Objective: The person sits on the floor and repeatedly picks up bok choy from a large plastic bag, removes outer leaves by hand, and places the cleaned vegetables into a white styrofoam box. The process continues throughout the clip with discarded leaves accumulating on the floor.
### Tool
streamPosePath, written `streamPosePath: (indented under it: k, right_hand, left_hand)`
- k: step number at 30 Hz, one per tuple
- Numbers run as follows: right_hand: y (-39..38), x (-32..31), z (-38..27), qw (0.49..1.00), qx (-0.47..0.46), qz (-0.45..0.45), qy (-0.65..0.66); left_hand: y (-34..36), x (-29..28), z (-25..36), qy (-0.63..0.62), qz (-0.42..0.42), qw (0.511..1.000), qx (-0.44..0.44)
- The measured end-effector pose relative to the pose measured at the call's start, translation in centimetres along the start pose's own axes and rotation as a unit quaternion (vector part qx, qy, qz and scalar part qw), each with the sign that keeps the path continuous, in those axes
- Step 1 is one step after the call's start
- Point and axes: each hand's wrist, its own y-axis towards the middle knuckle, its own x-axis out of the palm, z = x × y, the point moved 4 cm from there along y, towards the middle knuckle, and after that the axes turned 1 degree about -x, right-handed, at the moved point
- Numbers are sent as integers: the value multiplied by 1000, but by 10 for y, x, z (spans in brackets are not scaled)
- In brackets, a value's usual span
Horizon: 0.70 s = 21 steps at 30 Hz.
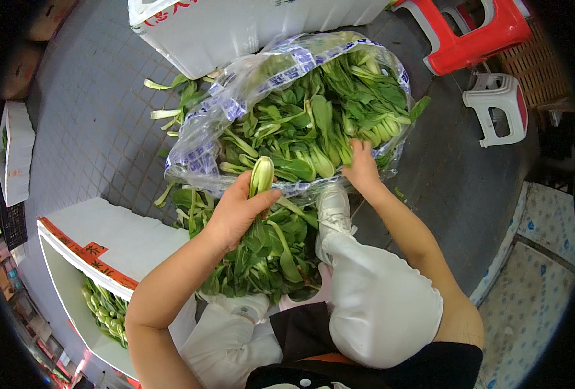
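Observation:
My left hand (237,211) is closed around a bok choy (262,177), its pale base pointing up between thumb and fingers and its leaves hanging below. In front lies a clear plastic bag (196,148) with blue print, wide open and full of loose bok choy (281,123). At the bag's near right edge, my right hand (361,167) has its fingers curled against the stalk of another bok choy (326,120); the fingertips are partly hidden. Between my feet, under the left hand, sits a leafy heap of bok choy (255,266).
A white foam box (255,29) stands behind the bag. Another foam box (125,230) at left holds bok choy (106,311) with bases outward. Several stalks (177,104) lie on the grey tiled floor (99,110). Red (475,39) and white stools (498,107) stand at far right.

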Motion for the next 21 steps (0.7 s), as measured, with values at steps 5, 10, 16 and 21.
streamPosePath:
  k: [5, 10, 16, 21]
  right_hand:
    - [-5, -27, 23, 949, 47, 25, 312]
    - [-37, -76, -66, 767, 137, -227, 584]
    - [-60, -65, -139, 659, 96, -421, 616]
    - [-50, -67, -148, 816, -110, -244, 512]
  left_hand:
    - [2, -1, 5, 56, 31, 998, 22]
    - [-12, 20, 30, 381, -14, 851, 362]
    - [-11, 18, 11, 321, -50, 931, 165]
    - [-8, 8, 8, 170, -24, 977, 129]
